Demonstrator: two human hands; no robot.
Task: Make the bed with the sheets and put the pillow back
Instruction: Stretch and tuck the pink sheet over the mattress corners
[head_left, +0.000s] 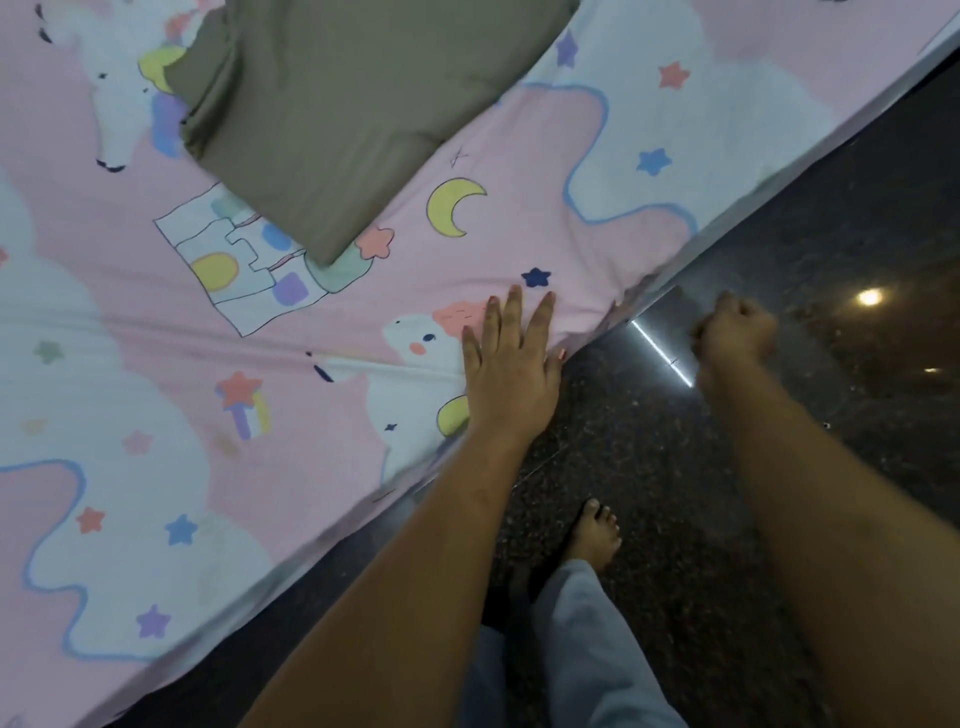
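Observation:
A pink sheet (130, 322) printed with clouds, stars, a moon and a castle covers the bed and fills the left and upper part of the view. An olive-brown pillow (332, 104) lies on it near the top. My left hand (506, 364) presses flat on the sheet at the bed's edge, fingers straight. To its right, over the dark floor and just off the bed's edge, my right hand (732, 332) is curled into a fist. Whether it pinches any sheet is hidden.
The bed's edge (779, 176) runs diagonally from lower left to upper right. A dark polished stone floor (857, 234) with lamp reflections lies to the right. My bare foot (597, 530) and a grey trouser leg (582, 649) stand close to the bed.

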